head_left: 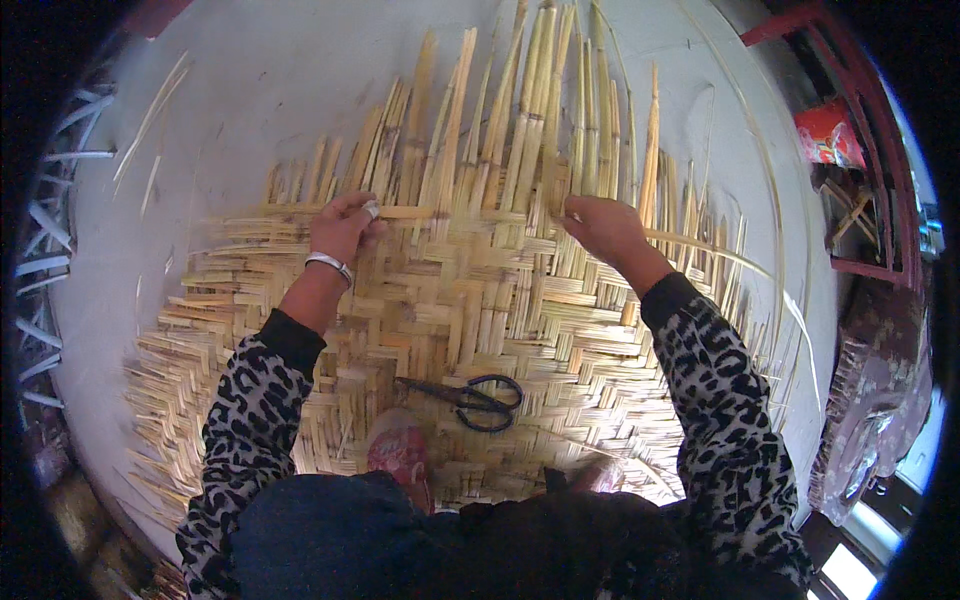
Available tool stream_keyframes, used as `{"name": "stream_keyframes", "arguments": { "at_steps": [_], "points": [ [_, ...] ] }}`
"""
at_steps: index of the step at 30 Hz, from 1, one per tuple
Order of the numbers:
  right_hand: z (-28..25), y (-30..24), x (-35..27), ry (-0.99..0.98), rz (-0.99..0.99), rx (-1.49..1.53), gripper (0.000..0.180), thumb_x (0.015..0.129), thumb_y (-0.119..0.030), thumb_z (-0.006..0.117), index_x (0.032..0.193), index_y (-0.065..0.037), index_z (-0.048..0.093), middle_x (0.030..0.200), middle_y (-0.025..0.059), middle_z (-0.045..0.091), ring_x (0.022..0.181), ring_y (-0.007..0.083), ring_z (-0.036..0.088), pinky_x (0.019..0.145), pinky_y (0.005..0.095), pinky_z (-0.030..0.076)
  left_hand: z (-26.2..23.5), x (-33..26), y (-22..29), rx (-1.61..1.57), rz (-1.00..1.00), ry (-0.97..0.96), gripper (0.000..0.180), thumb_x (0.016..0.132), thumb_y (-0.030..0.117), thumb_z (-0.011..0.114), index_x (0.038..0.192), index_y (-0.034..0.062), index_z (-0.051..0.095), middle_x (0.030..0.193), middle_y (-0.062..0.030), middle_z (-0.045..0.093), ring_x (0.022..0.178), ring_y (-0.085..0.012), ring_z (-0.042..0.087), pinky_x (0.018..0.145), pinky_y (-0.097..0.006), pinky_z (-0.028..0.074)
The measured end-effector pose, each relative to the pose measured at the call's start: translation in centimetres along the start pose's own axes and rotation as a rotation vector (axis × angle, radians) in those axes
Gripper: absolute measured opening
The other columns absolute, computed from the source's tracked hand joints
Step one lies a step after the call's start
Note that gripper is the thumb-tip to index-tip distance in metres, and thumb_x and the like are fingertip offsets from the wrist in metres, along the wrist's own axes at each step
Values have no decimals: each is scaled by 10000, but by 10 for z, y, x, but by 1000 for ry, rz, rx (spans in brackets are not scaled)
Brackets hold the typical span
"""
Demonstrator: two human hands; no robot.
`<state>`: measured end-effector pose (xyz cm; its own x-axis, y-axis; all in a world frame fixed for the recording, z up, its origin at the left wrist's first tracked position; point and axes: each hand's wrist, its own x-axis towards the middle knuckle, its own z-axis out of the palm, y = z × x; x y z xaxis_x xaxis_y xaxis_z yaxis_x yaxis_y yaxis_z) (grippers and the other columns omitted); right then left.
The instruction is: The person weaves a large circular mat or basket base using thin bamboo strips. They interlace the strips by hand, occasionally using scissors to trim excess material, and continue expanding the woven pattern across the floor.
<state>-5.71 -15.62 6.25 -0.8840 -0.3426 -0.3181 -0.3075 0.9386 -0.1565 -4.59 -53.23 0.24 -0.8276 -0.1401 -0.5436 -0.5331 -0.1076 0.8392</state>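
A half-woven bamboo mat (pixel 430 300) lies flat on the pale floor, with loose upright strips (pixel 520 110) fanning out at its far edge. My left hand (pixel 343 225), with a ring and a silver bangle, presses down on a horizontal strip at the mat's weaving edge. My right hand (pixel 600 225) pinches a long thin bamboo strip (pixel 720 255) that curves away to the right. Black scissors (pixel 475 398) rest on the mat between my forearms, touched by neither hand.
My shoes (pixel 400 450) stand on the mat's near part. Loose bamboo slivers (pixel 150 120) lie on the grey floor (pixel 270 70) at the far left. A red metal frame (pixel 860 100) with a red packet and wrapped bundles (pixel 880 390) stand at the right.
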Motion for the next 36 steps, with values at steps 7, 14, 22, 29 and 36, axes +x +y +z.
{"name": "stream_keyframes", "arguments": {
  "at_steps": [7,14,22,29,36],
  "points": [
    [-19,-37,1,136,-183,-85,157,842,-206,637,918,-70,619,922,135,581,905,353,590,769,456,489,-20,-17,4,-320,17,21,235,898,49,600,1130,62,633,921,-48,666,792,-148,681,560,-262,516],
    [9,-154,62,235,-372,324,208,890,-206,595,1042,-65,616,991,150,602,926,354,602,778,439,501,-41,-16,15,-328,3,-114,226,903,46,584,1125,58,625,940,-24,657,803,-148,662,622,-250,505],
    [9,-188,81,218,-103,346,251,873,-338,593,889,-104,685,885,128,636,849,349,626,717,459,503,-41,-4,45,-183,74,-344,281,890,35,519,1158,19,603,1023,-70,641,920,-186,620,755,-311,517],
    [7,-191,85,228,32,366,240,851,-318,568,893,-103,667,824,152,660,791,364,649,681,484,519,-8,51,46,552,298,-279,347,869,82,549,1204,-1,580,1112,-141,627,1046,-267,619,915,-327,501],
    [0,-187,78,242,61,415,248,845,-324,568,913,-114,679,811,153,672,786,366,654,687,486,522,12,76,43,1236,416,-92,477,763,356,738,1066,-6,671,1062,-215,657,958,-342,644,839,-374,516]
  ]
}}
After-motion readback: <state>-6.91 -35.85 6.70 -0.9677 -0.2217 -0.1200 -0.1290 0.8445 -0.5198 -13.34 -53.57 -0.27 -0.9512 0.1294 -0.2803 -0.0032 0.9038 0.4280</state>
